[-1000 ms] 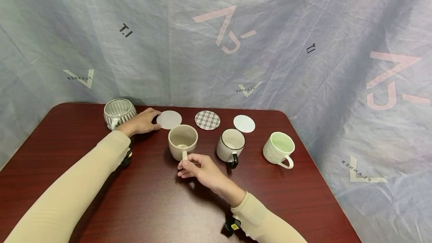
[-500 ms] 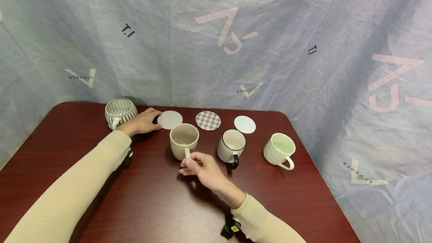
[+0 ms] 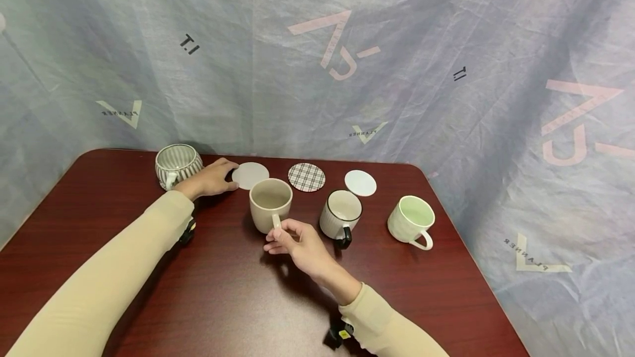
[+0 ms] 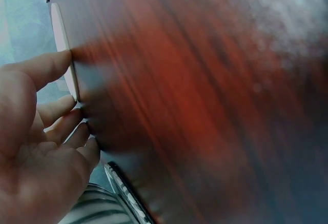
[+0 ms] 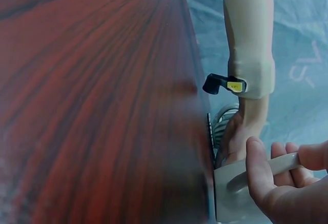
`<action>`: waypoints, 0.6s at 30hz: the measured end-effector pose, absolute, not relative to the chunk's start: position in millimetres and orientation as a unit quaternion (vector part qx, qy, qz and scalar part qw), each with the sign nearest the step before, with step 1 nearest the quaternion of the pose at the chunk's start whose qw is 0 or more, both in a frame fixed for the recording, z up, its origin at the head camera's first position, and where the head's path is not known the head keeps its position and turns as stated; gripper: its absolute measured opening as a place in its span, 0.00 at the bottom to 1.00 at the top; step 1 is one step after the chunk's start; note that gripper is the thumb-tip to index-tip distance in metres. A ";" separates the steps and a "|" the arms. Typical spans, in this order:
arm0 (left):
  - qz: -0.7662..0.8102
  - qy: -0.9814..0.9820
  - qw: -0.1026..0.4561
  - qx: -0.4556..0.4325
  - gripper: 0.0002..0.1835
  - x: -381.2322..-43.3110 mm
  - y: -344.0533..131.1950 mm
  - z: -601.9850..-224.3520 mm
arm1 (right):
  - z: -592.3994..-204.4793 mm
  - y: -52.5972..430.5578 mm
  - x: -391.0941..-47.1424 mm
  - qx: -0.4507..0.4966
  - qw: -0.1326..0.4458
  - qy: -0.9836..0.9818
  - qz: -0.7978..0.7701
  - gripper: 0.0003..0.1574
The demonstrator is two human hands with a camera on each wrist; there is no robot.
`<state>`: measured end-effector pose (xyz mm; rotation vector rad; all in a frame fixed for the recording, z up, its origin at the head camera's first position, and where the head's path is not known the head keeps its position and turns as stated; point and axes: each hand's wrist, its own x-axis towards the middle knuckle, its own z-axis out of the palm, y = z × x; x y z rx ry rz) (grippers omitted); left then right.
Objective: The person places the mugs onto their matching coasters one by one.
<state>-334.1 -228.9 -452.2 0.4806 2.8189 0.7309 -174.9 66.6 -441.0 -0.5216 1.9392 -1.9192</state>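
Note:
My right hand [image 3: 303, 247] pinches the handle [image 5: 282, 164] of a beige mug [image 3: 262, 215] between thumb and fingers. The mug is upright, its handle turned toward me, and it stands just in front of a plain pale round coaster [image 3: 252, 174]. At that coaster's left edge is my left hand [image 3: 210, 178], thumb and forefinger spread apart. In the left wrist view those fingertips touch the rim of the coaster [image 4: 59, 26]. Close behind the left wrist sits a round striped mug [image 3: 190, 168]; in the left wrist view a patterned coaster [image 4: 124, 193] shows under it.
A black-and-white checked coaster [image 3: 306, 177] and a white coaster [image 3: 360, 183] lie along the back of the table [image 3: 208, 302]. Nearer me are a ribbed white mug with black handle [image 3: 331, 223] and a pale green mug [image 3: 401, 226]. A grey printed cloth [image 3: 223, 87] hangs behind.
The beige mug, held by my right hand, has shifted slightly right and farther from me toward the pale coaster. My left hand stays at the coaster's edge; the head view has shifted a little.

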 end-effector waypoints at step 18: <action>0.258 0.947 0.091 0.167 0.35 -334.3 -229.8 -452.8 | -427.8 61.7 -180.5 -0.182 0.150 0.695 -0.679 0.15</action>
